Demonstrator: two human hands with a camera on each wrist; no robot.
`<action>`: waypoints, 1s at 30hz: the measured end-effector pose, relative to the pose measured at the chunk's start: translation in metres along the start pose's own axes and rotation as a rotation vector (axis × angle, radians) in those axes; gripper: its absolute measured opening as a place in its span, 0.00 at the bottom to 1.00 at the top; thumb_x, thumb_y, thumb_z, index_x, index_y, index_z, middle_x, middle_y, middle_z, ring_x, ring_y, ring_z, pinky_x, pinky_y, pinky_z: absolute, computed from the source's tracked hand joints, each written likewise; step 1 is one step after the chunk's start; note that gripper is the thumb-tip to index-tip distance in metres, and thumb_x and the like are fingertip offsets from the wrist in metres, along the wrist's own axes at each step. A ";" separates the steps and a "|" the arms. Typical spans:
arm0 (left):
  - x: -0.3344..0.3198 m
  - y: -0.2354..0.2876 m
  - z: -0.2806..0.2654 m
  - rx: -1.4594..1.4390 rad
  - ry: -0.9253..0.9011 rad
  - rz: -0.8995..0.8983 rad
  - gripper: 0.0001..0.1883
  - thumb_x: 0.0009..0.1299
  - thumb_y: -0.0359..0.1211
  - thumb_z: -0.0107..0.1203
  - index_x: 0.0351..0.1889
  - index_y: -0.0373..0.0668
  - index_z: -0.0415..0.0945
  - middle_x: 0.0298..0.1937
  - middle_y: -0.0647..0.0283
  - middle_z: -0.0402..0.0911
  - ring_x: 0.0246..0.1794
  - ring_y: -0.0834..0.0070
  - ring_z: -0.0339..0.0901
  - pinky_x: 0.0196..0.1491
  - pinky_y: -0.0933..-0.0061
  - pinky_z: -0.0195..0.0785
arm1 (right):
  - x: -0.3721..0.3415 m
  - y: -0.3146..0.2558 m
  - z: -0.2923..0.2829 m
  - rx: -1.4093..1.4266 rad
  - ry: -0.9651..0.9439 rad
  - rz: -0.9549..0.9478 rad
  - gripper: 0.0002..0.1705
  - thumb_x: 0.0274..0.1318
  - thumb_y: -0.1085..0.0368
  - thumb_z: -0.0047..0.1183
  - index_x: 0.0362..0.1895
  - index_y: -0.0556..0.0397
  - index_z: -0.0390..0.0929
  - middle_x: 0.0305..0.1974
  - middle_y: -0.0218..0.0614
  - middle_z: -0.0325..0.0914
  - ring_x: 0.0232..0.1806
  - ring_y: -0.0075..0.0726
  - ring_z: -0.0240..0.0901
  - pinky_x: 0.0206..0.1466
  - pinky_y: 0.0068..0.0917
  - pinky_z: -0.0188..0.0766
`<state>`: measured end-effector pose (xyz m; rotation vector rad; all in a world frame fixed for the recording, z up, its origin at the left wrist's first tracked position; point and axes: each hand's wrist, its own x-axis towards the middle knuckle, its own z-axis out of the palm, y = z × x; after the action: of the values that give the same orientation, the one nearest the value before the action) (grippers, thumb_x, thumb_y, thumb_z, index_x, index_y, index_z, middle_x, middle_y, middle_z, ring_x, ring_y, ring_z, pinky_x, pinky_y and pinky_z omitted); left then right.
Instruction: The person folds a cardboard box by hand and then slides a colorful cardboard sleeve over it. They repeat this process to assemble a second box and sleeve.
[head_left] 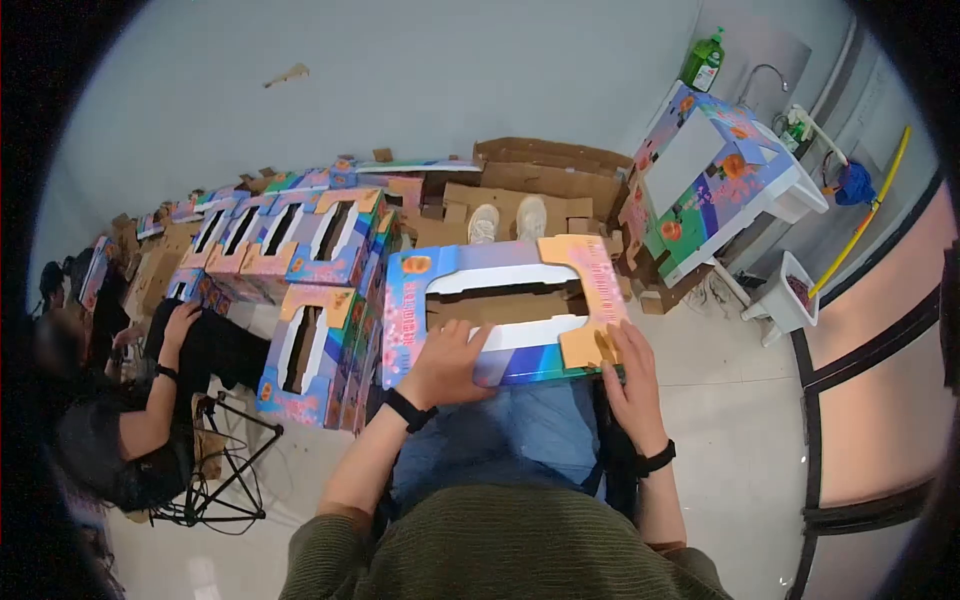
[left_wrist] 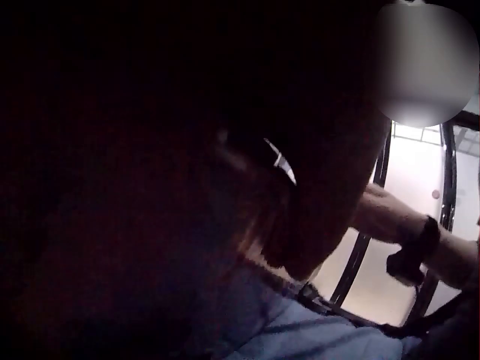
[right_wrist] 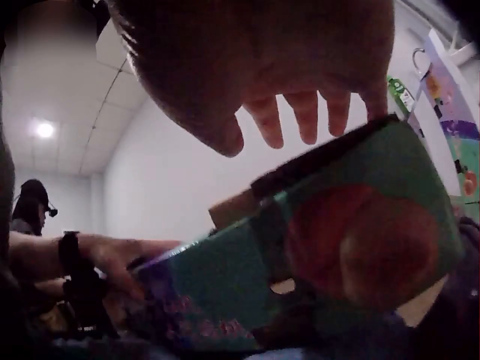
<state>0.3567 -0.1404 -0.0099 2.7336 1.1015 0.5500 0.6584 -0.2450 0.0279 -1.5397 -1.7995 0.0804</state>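
A printed cardboard box (head_left: 493,360) with a long cut-out opening in its top lies across the person's lap. My left hand (head_left: 447,362) grips its near edge left of the middle, with digits on the white strip beside the opening and others down the front side. The right hand (head_left: 633,385) is at the near right corner, its fingers fairly straight over the orange flap (head_left: 588,346). In the right wrist view, the spread fingers of that hand (right_wrist: 300,112) reach over the top edge of the box's green side (right_wrist: 360,240). The left wrist view is mostly dark.
Stacked printed boxes (head_left: 310,350) stand to the left, near a seated person (head_left: 150,400) and a black folding stool (head_left: 225,465). Brown cardboard (head_left: 550,165) and white shoes (head_left: 483,224) lie ahead. A printed box (head_left: 700,185) around a sink and a white tub (head_left: 785,300) stand right.
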 end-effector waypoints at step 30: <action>-0.263 -0.284 0.111 0.117 -0.519 -1.442 0.62 0.58 0.60 0.69 0.81 0.37 0.44 0.81 0.46 0.53 0.80 0.52 0.56 0.76 0.47 0.54 | 0.014 -0.013 -0.003 -0.379 -0.563 -0.034 0.52 0.38 0.36 0.72 0.63 0.52 0.71 0.73 0.43 0.62 0.80 0.56 0.47 0.79 0.70 0.35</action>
<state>0.0425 -0.1172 -0.2609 1.2838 2.3635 -0.4125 0.6492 -0.2373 0.0434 -1.8803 -2.3865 0.1790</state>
